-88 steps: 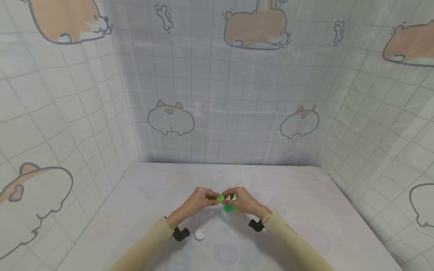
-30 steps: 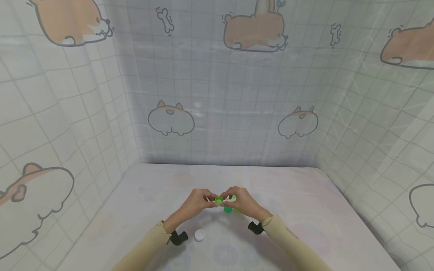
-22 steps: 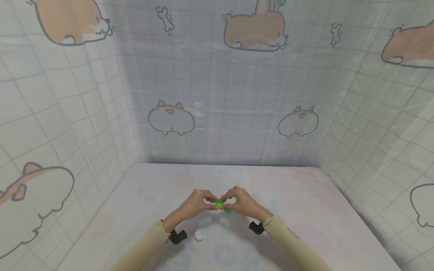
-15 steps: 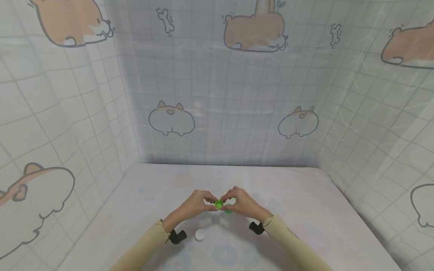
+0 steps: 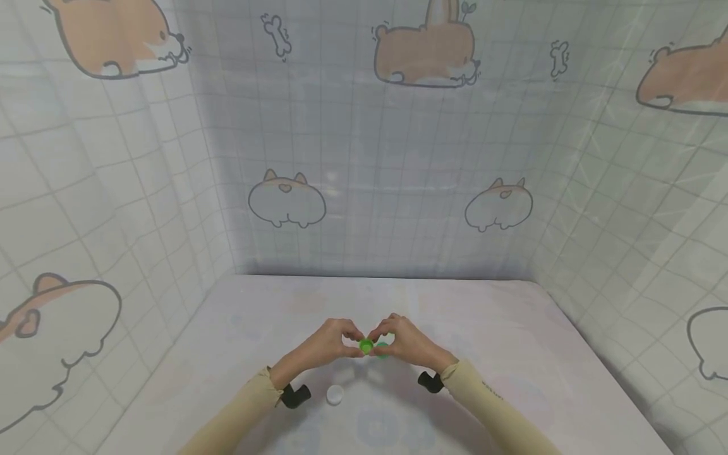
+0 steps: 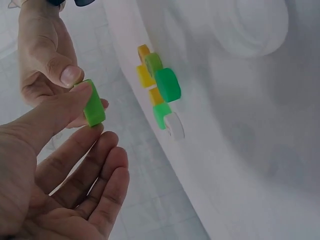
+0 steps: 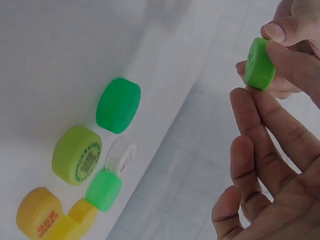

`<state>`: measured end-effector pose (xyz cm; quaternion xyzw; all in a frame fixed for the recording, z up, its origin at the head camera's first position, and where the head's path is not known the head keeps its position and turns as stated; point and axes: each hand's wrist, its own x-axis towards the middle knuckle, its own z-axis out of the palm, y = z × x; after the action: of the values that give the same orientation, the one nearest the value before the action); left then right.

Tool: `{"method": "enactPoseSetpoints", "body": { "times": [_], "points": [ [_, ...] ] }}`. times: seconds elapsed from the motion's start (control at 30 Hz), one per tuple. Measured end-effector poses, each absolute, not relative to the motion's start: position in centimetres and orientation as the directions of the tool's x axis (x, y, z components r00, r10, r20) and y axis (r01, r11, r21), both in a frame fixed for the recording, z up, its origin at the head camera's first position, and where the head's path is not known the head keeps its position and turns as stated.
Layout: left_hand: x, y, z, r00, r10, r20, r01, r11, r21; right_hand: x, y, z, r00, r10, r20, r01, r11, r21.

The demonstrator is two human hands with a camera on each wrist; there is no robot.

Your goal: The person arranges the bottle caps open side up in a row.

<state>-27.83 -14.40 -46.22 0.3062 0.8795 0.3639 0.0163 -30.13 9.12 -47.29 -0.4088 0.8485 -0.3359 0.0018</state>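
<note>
Between my two hands, a light green bottle cap is held up over the table, its hollow side facing the head camera. Thumb and fingertips of my left hand pinch it from the left. My right hand pinches the opposite edge. The left wrist view has the cap edge-on, with the lower fingers of the left hand spread. In the right wrist view, the cap's ribbed side shows above the loosely bent fingers of the right hand.
On the table, a dark green cap, a yellow-green cap, a mint cap, a whitish cap and several yellow caps sit close together. A white cap lies nearer me, by the left wrist. Patterned curtains enclose the table.
The light green cap has tipped so its hollow side faces the head camera. Both hands have lowered it slightly towards me, and the right hand now covers more of the caps behind.
</note>
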Motion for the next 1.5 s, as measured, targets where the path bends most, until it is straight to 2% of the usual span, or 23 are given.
{"method": "enactPoseSetpoints", "body": {
  "times": [0.3,0.5,0.77,1.03,1.5],
  "points": [
    [-26.6,-14.5,-47.0,-0.798,0.594,0.106,0.517,0.583,0.627,-28.9,8.6,-47.9,-0.638,-0.735,0.229,-0.72,0.464,-0.516],
    [-25.9,-14.4,-47.5,-0.799,0.6,0.045,0.507,0.631,0.587,-27.9,8.0,-48.1,-0.665,-0.727,0.17,-0.695,0.52,-0.497],
    [-24.7,-14.0,-48.1,-0.795,0.605,-0.038,0.445,0.624,0.643,-27.1,7.4,-49.0,-0.634,-0.761,0.137,-0.743,0.55,-0.382],
    [-24.5,-13.9,-48.8,-0.795,0.605,-0.043,0.474,0.664,0.578,-26.6,6.8,-49.4,-0.635,-0.766,0.098,-0.744,0.573,-0.344],
    [-23.9,-13.8,-49.0,-0.783,0.619,-0.07,0.496,0.687,0.531,-26.2,6.4,-50.2,-0.614,-0.781,0.113,-0.769,0.559,-0.31]
  ]
}}
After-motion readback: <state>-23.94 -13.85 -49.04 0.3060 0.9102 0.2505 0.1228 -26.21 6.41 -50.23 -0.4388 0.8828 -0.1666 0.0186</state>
